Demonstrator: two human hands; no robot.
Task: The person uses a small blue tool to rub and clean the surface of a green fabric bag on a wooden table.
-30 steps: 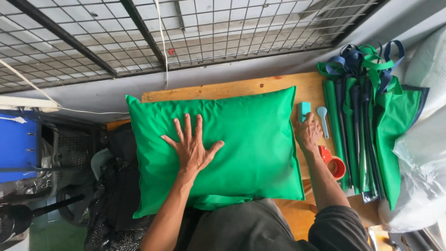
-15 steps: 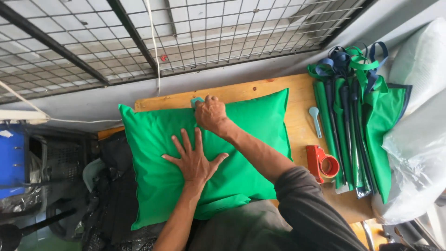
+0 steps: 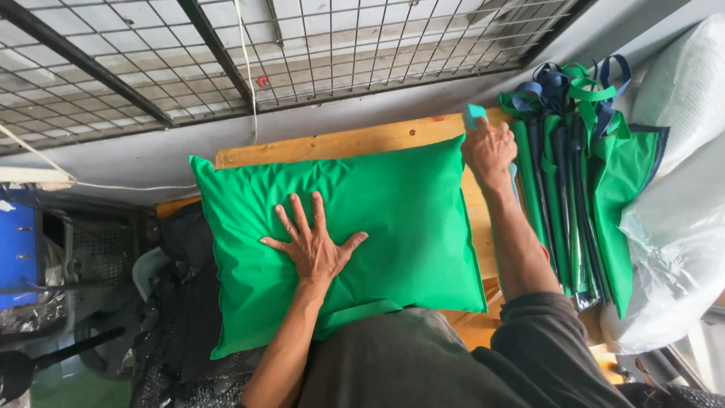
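Note:
A plump green fabric bag (image 3: 393, 219) lies flat on a wooden board (image 3: 340, 143). My left hand (image 3: 313, 245) rests on its middle, palm down with fingers spread. At the bag's far right corner, my right hand (image 3: 489, 147) is closed around a small light-blue block (image 3: 473, 115). Its forearm crosses the board's right edge.
A stack of folded green bags with blue and green handles (image 3: 581, 174) lies to the right of the board. White plastic sacks (image 3: 680, 211) sit further right. A wire mesh fence (image 3: 226, 53) runs behind. Blue crate (image 3: 16, 253) and dark clutter at the left.
My right hand carried the light-blue block from the bag's top middle back to its far right corner. The left hand stayed pressed on the bag.

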